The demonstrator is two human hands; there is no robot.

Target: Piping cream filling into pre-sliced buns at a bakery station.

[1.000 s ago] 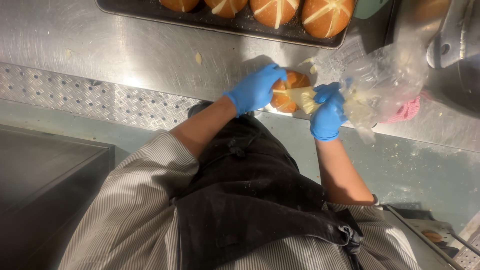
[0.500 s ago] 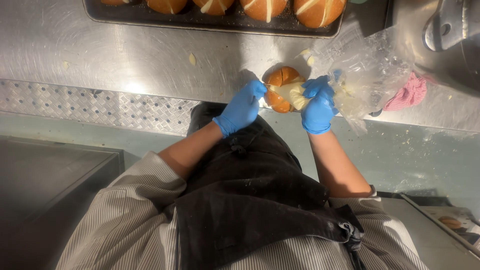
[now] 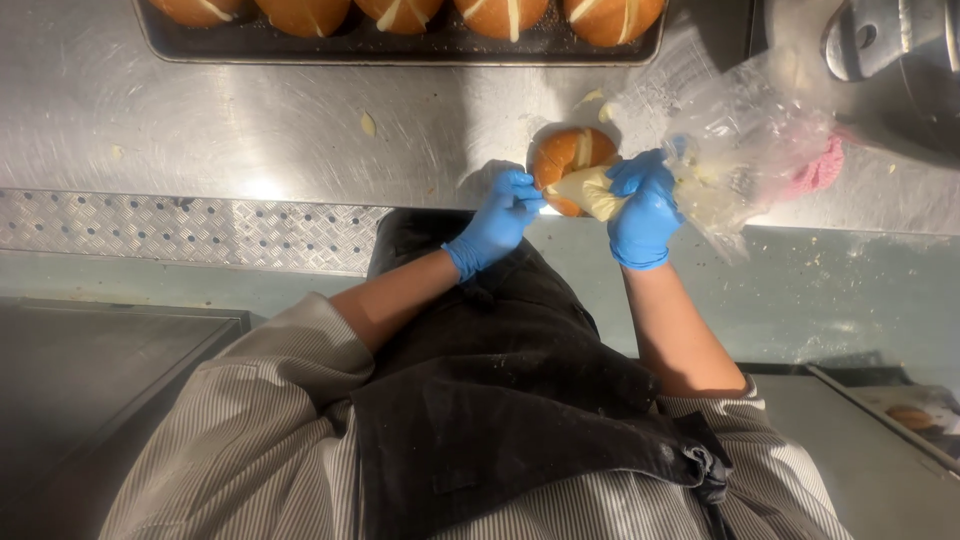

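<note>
The bun (image 3: 562, 160), golden brown with pale scored lines, sits on the steel worktop (image 3: 300, 130) near its front edge, and everything else here is placed from it. In the head view, the left hand (image 3: 503, 215), in a blue glove, curls against the bun's near left side, fingertips touching the crust. The right hand (image 3: 642, 210), also gloved in blue, is closed around the narrow end of a clear piping bag (image 3: 735, 150) just to the bun's right, and the pale cream-filled tip (image 3: 590, 190) lies against the bun's lower right; whether the tip sits inside the bun or only on its surface is hard to tell. The crumpled body of the bag fans out further right of the bun, with something pink (image 3: 818, 170) beyond it. Past the bun, at the far side of the worktop, a dark tray (image 3: 400, 48) carries a row of similar buns. Small cream smears (image 3: 368, 124) mark the steel left of the bun.
</note>
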